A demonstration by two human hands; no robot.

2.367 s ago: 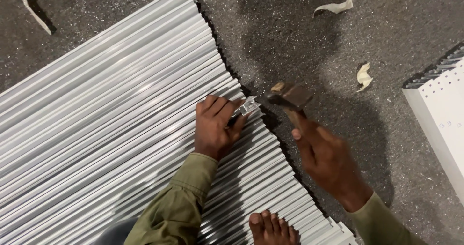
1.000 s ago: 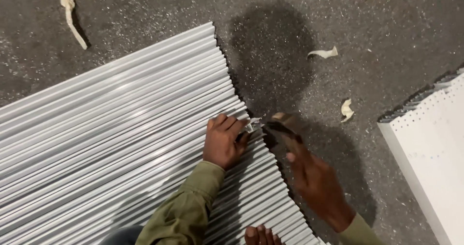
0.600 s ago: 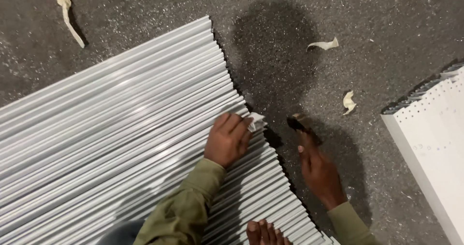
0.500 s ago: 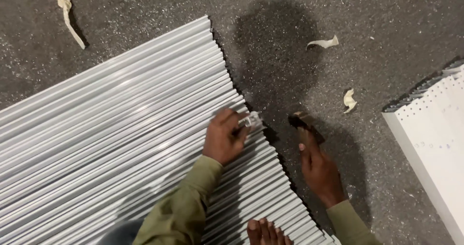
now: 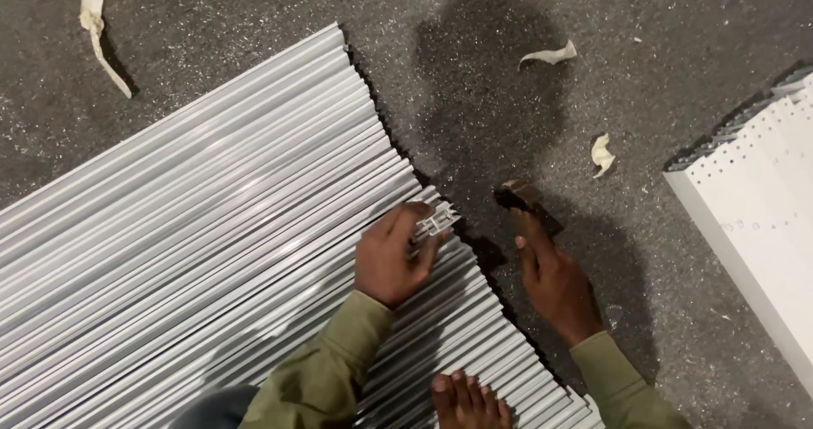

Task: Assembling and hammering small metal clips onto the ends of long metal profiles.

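Left hand (image 5: 391, 255) curls over the aluminium profile's end (image 5: 436, 220), gripping it; right hand (image 5: 552, 278) clasps a dark tool (image 5: 525, 200) just beside.

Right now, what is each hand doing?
Left hand: closed on the end of a grey metal strip.
Right hand: closed on a dark tool.

Counts, head view:
- Hands: two, left hand (image 5: 391, 258) and right hand (image 5: 552, 278).
- Bare foot (image 5: 468, 398): one, near edge.
- Dark tool (image 5: 525, 202): one, in the right hand.
- Tape scraps on the floor: three. Long scrap (image 5: 98, 27) far left, curled scrap (image 5: 549, 55) far centre, small scrap (image 5: 601, 154) right of it.
- White panel stack (image 5: 754, 200): one, right edge.
- Aluminium profiles (image 5: 212, 217): one fanned spread, dozens, too tightly packed to count exactly.
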